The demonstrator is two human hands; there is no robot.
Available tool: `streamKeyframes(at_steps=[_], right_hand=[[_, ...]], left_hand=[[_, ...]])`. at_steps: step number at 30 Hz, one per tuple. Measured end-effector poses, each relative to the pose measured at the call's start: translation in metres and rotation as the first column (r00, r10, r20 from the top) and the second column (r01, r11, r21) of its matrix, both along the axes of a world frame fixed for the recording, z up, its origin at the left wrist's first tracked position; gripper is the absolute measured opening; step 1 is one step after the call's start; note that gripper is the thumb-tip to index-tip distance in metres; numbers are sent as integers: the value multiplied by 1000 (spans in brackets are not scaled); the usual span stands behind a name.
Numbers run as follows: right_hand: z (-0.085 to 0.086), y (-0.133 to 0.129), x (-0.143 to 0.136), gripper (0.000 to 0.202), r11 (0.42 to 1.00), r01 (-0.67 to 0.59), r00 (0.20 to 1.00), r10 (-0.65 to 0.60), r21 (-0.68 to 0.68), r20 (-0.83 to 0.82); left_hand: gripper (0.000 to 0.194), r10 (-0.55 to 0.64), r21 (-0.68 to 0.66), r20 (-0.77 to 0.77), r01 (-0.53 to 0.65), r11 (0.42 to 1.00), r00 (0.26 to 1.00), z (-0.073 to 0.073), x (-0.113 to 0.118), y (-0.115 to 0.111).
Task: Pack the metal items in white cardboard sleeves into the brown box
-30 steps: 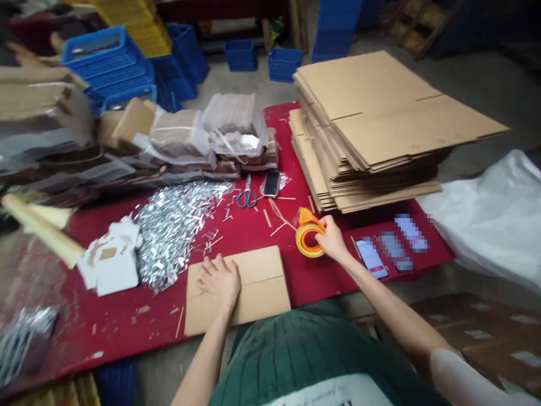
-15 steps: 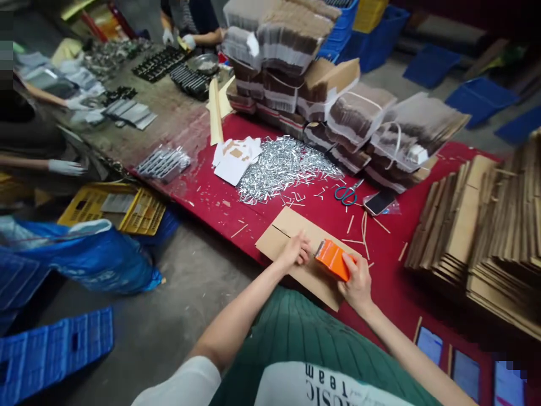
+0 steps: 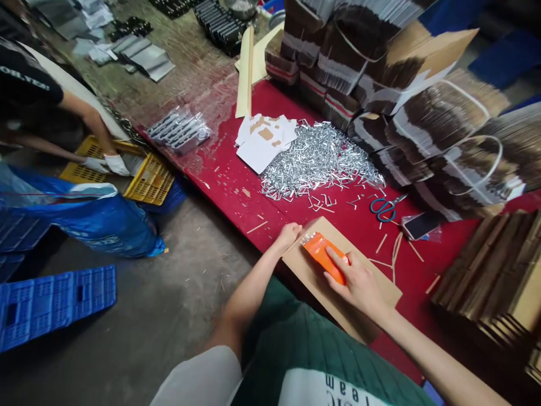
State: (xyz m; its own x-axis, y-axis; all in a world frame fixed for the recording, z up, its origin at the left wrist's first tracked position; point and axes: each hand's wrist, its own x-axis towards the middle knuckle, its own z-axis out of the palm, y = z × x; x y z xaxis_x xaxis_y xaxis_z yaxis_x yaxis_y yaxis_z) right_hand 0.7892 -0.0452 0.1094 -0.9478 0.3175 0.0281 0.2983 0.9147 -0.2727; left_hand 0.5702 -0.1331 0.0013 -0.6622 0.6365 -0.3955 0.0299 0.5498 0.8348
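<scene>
A cardboard box (image 3: 363, 282) lies at the front edge of the red-covered table. My right hand (image 3: 357, 279) is wrapped round an orange tape dispenser (image 3: 325, 254), whose serrated metal end is over the box's left part. At the box's far left end is my left hand (image 3: 291, 234), its fingers curled against the cardboard; whether it pinches a flap or tape is too small to tell. Beyond the box lies a pile of small bent metal pieces (image 3: 316, 160), with white cards (image 3: 257, 155) at its left side.
Scissors (image 3: 382, 208) and a phone (image 3: 420, 225) lie right of the metal pile. Bundled cardboard (image 3: 443, 121) stands behind, flat cartons (image 3: 486, 276) at right. At left, a person's gloved hands (image 3: 114, 163) reach into a yellow crate (image 3: 154, 180). A blue sack (image 3: 122, 225) stands nearby.
The cardboard now shows a raised side. My left hand has moved to its end and closed; the dispenser is turned along it. The view has shifted, and a person's hands are now in the yellow crate.
</scene>
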Motion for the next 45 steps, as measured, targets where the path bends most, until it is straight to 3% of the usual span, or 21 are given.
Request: streamKeyframes(at_steps=[3,7,9,13,14,16,18,19,21,23,26,28,31,33,35,37,38,40,42,45], right_hand=[[4,-3,-1,53,1000,25,1000,-25,2,19],[10,-5,0,57,999,35,998,-33,-37,49],[12,-3,2,60,997,8,998,-3,-78,61],[15,7,41,66,994,-33,997,39,-102,60],[14,10,59,66,995,-34,998,39,-93,51],[10,13,104,66,998,-20,999,22,-66,24],[2,13,154,66,999,10,1000,-10,-35,2],[-4,12,181,66,1000,21,1000,-21,-23,0],[-20,11,234,67,999,40,999,-40,-7,11],[-39,9,282,67,998,60,998,-60,-3,33],[-63,6,324,62,995,95,992,-94,-5,81],[-71,0,316,60,994,111,983,-107,-18,149],[-68,-9,258,58,988,152,950,-137,-31,282],[-64,-3,218,52,982,187,919,-165,-28,358],[-66,14,202,44,968,229,883,-161,-103,441],[-79,38,217,43,900,318,887,-172,-297,429],[-90,50,233,45,827,379,899,-223,-415,376],[-114,74,270,52,630,489,864,-445,-603,235],[-138,94,298,55,453,577,723,-671,-679,167],[-159,108,310,46,315,732,506,-845,-605,172]], left_hand=[[34,-119,-48,159,128,991,980,-30,2,1],[30,-146,71,118,138,988,982,-37,2,22],[30,-164,116,83,154,981,983,-32,-1,36],[19,-282,-88,4,281,956,960,-9,-11,30],[18,-267,-139,-81,255,957,960,1,-11,23],[23,-141,-181,-333,83,980,933,26,1,11],[34,-54,-153,-595,-47,987,802,49,37,10],[39,-78,-141,-676,-24,990,733,58,65,14],[44,-291,-195,-752,222,955,592,66,133,30],[49,-487,-272,-736,453,849,471,63,202,47],[57,-594,-334,-705,558,760,387,54,270,62],[59,-611,-365,-707,556,747,356,50,284,63],[57,-624,-408,-719,541,736,306,51,280,62],[55,-633,-438,-725,529,727,271,54,275,63],[56,-642,-470,-729,510,721,236,56,273,64],[57,-650,-496,-731,492,715,208,58,273,65],[58,-654,-506,-730,486,713,198,59,274,66],[58,-662,-523,-727,478,705,181,60,275,67],[58,-672,-542,-721,466,699,169,62,275,69],[58,-690,-575,-709,446,685,146,63,275,70]])
